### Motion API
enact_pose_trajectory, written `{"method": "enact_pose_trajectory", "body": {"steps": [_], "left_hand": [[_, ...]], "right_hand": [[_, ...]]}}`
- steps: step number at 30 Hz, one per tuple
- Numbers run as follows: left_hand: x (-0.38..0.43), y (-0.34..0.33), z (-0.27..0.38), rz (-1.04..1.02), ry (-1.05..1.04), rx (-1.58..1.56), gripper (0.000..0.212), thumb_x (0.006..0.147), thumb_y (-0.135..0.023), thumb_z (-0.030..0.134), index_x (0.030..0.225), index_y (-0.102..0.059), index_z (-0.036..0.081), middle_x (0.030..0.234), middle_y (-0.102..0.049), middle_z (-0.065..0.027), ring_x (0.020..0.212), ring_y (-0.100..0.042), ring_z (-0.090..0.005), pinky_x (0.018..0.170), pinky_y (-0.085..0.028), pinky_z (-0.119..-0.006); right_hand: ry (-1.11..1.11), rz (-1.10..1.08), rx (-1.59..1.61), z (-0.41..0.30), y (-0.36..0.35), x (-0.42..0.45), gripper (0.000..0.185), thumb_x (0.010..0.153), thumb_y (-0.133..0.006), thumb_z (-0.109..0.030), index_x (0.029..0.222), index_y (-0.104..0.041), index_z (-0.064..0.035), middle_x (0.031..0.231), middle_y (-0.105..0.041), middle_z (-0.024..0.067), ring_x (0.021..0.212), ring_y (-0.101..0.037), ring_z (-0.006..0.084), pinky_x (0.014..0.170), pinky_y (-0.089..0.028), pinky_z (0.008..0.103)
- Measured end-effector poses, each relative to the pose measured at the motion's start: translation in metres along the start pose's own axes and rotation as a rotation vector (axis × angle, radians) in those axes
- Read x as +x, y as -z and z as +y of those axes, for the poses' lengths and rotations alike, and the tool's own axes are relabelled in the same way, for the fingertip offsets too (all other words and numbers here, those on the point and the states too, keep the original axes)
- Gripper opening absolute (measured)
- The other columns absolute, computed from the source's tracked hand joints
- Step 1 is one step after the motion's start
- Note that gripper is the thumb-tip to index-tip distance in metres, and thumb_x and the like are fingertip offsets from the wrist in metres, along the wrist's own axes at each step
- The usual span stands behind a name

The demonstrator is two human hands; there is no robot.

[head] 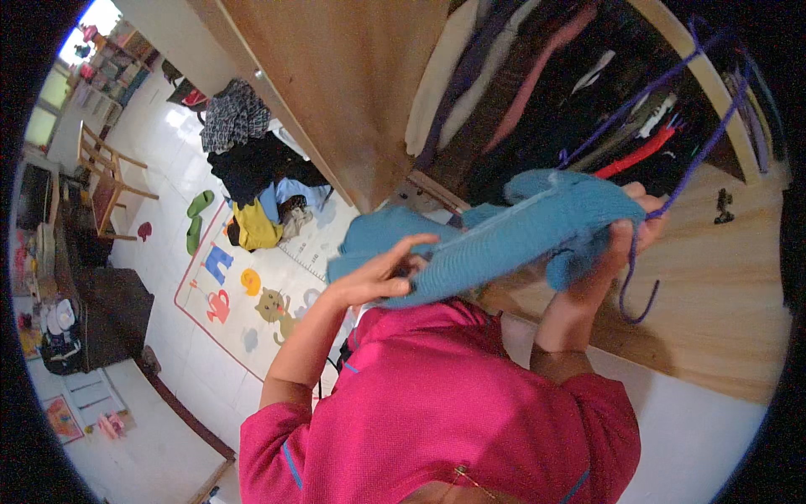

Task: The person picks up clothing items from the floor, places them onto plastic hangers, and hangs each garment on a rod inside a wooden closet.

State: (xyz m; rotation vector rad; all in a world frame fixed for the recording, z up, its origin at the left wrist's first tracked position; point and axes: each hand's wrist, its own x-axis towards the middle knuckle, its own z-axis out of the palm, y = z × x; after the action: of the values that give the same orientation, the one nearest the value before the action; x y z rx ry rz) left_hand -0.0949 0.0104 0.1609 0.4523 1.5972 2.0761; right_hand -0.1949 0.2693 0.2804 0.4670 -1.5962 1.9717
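Observation:
A blue ribbed knit garment (504, 242) hangs bunched between my hands in front of my pink shirt. My left hand (381, 274) grips its lower left edge, thumb and index finger on either side of the cloth. On the other side, my right hand (636, 217) clutches the garment's gathered end together with a purple clothes hanger (708, 132). The hanger's frame rises to the upper right and its hook dangles below my right fist. Part of the garment is folded under itself and blurred.
An open wooden wardrobe (692, 340) with hanging clothes (504, 82) is ahead to the right; its door panel (334, 75) stands upright. Piled clothes (252, 170) lie near a patterned play mat (252, 315). Beyond are green clogs (194, 234) and a wooden chair (107, 189).

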Motion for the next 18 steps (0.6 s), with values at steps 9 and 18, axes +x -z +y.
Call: {"method": "enact_pose_trajectory", "body": {"steps": [9,18], "left_hand": [[-0.015,-0.032,-0.017,0.563,0.002,0.111,0.056,0.063,-0.078,0.014,0.111,-0.051,0.003,0.092,-0.057,-0.0016,0.088,-0.052,-0.0120,0.082,-0.040,-0.027],[-0.051,-0.031,-0.074,0.866,0.086,-0.653,0.043,0.075,-0.065,0.020,0.110,-0.051,0.001,0.097,-0.061,-0.0096,0.087,-0.058,-0.0223,0.082,-0.046,-0.035]], "right_hand": [[0.050,-0.237,0.084,0.043,0.004,-0.019,0.032,0.061,-0.069,-0.004,0.083,-0.045,-0.0066,0.075,-0.053,0.0080,0.069,-0.050,0.0164,0.065,-0.043,0.0309],[0.290,-0.773,-0.360,0.053,-0.038,-0.087,0.032,0.062,-0.073,-0.011,0.086,-0.052,-0.0039,0.082,-0.055,0.0128,0.073,-0.057,0.0268,0.068,-0.046,0.0345]]}}
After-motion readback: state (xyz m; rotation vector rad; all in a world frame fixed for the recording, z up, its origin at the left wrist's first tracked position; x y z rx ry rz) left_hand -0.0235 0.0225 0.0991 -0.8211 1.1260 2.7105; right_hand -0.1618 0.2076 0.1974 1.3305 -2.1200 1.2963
